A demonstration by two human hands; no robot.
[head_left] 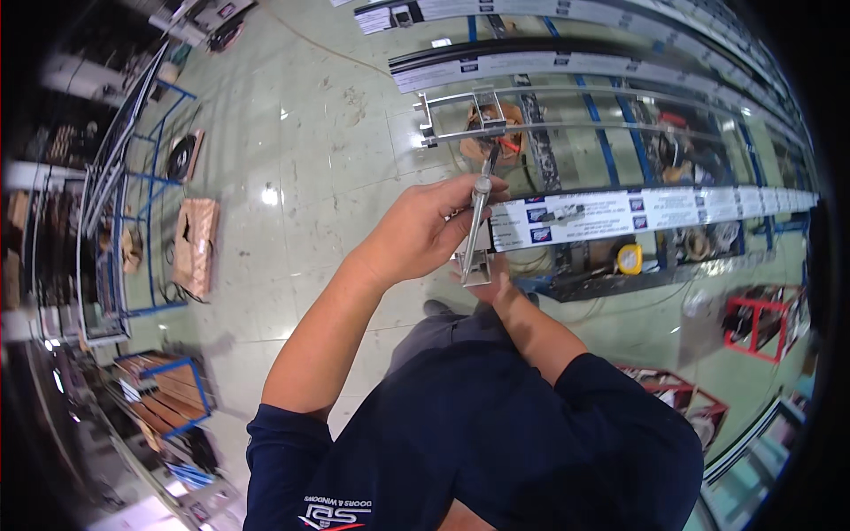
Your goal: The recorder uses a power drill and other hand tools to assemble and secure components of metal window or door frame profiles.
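Closed around a slim metal tool (479,221), the left hand (434,230) holds its shaft upright, thumb and fingers wrapped near the upper part so the dark tip points away toward the far rails. Just below and near of it, the right hand (494,281) sits under a small silver metal bracket (476,265); the hand is mostly hidden behind the left hand and the bracket, so I cannot tell how its fingers close, only that it touches the piece from beneath. Tool and bracket meet at the end of a long aluminium profile (646,211) wrapped in white printed film, which runs off to the right.

Beneath that profile, to the right, a yellow tape measure (629,258) lies on a lower shelf of the blue metal rack (611,142). Farther off, an open silver frame section (496,115) rests across the rack, and beyond it more wrapped profiles (549,64) lie side by side.

On the pale tiled floor (310,159) to the left stands a brown cardboard box (195,243), with another blue rack (133,230) of long bars beside it. A red frame stand (757,327) sits at the right.
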